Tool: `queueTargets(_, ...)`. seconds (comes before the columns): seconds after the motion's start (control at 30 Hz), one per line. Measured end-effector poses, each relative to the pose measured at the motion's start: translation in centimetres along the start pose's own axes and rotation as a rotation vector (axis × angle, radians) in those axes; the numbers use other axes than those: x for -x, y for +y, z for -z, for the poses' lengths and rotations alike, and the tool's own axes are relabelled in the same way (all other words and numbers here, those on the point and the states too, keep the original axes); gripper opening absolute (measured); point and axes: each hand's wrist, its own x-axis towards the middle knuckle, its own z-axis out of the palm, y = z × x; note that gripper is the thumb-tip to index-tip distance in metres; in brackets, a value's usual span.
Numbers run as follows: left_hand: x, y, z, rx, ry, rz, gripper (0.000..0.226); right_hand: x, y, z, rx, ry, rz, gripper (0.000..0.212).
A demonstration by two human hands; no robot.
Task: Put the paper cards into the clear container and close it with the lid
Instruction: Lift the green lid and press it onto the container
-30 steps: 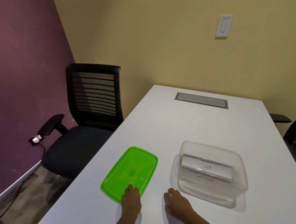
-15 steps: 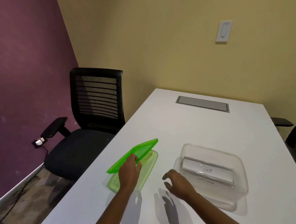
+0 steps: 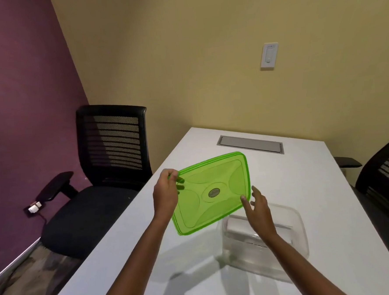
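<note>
A translucent green lid [image 3: 211, 193] hangs in the air above the white table [image 3: 305, 186], tilted with its face toward me. My left hand [image 3: 165, 194] pinches its left edge. My right hand [image 3: 257, 208] is open, fingers spread, right at the lid's right edge. Below and to the right stands the clear container [image 3: 299, 232]; white paper cards [image 3: 237, 228] lie inside it, partly hidden by my right forearm.
A grey cable hatch [image 3: 250, 144] is set into the table's far end. A black mesh office chair [image 3: 108, 166] stands at the table's left side, and another black chair [image 3: 386, 176] is at the right edge. A light switch [image 3: 269, 55] is on the yellow wall.
My left hand lifted the green lid off the table and raised it to the right, tilting it upright. My right hand rose from the table to the lid's right edge.
</note>
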Motion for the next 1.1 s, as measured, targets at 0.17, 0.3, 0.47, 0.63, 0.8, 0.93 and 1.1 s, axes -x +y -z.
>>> queueTargets(0.17, -0.5, 0.6, -2.2, 0.098, -0.100, 0.009, 0.018, -1.4, 1.5, 4.6, -0.188, 0.012, -0.181, 0.039)
queueTargets(0.3, -0.9, 0.0, -4.3, 0.202, -0.121, 0.096, 0.017, -1.2, 3.1, 8.0, -0.490, 0.000, -0.312, 0.024)
queueTargets(0.47, -0.5, -2.3, -8.1, 0.175, -0.218, 0.275, 0.019, -0.7, 5.0, 10.1, -0.649, 0.147, -0.448, 0.028)
queueTargets(0.63, 1.5, -6.1, -11.0, 0.067, -0.401, 0.408, 0.013, -0.4, 7.3, 11.0, -0.763, 0.245, -0.643, 0.033)
queueTargets(0.8, 2.7, -8.6, -12.5, -0.112, -0.440, 0.438, 0.035, 0.2, 9.7, 10.7, -0.654, 0.235, -0.732, 0.030)
queueTargets(0.93, 3.4, -9.6, -12.9, -0.257, -0.409, 0.452, 0.040, 0.4, 12.0, 9.7, -0.424, 0.233, -0.726, 0.029)
queueTargets(1.1, 3.5, -9.5, -12.8, -0.293, -0.376, 0.457, 0.041, 0.9, 13.6, 8.7, -0.131, 0.186, -0.611, 0.028)
